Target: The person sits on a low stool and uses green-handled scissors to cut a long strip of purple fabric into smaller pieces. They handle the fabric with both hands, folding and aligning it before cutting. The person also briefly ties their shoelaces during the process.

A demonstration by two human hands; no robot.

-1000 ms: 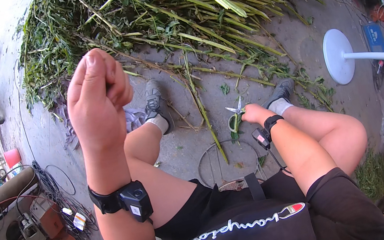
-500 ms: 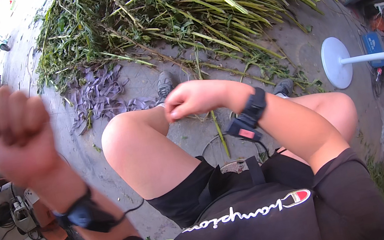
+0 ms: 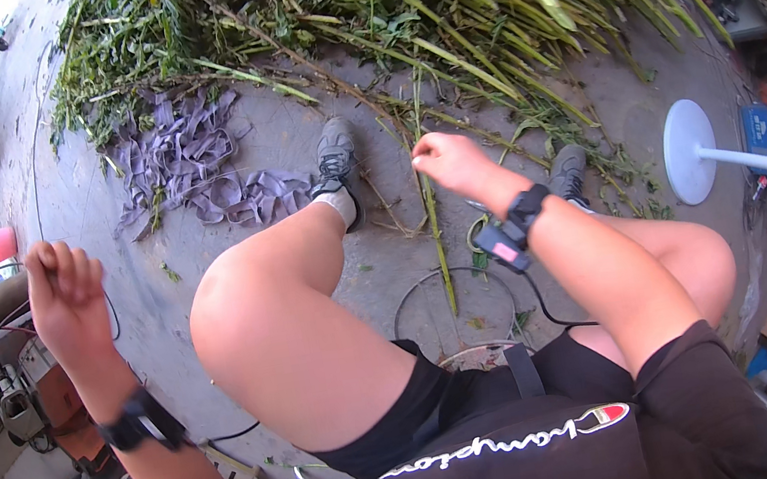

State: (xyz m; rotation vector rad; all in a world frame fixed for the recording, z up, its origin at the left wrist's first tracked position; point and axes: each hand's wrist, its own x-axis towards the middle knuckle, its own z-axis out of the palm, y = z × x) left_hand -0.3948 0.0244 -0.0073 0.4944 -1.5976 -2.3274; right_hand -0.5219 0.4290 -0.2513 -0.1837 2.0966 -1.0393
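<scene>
My left hand [image 3: 70, 307] is raised at the left, its fingers curled in; whatever they hold, if anything, is hidden. My right hand [image 3: 463, 170] hovers over the floor between my shoes, thumb and fingers pinched together; I cannot make out anything in the pinch. Just beside its fingertips runs a long green stalk [image 3: 440, 250], and whether they touch it I cannot tell. Beyond lies a big heap of leafy stalks [image 3: 462, 44], leaves to the left and pale cut stems to the right. Left of my shoe is a tangle of greyish-purple cloth strips [image 3: 188, 161].
A white round-based stand [image 3: 690, 151] is at the right, near a blue box [image 3: 760, 138]. Machines and cables [image 3: 20, 402] crowd the lower left, with a pink bucket [image 3: 0, 245] above them. A thin wire ring [image 3: 395, 310] lies before my seat.
My left hand has dropped lower, and its blur has lessened. The right hand has moved rightward and up, away from my left knee. The view has shifted slightly.
</scene>
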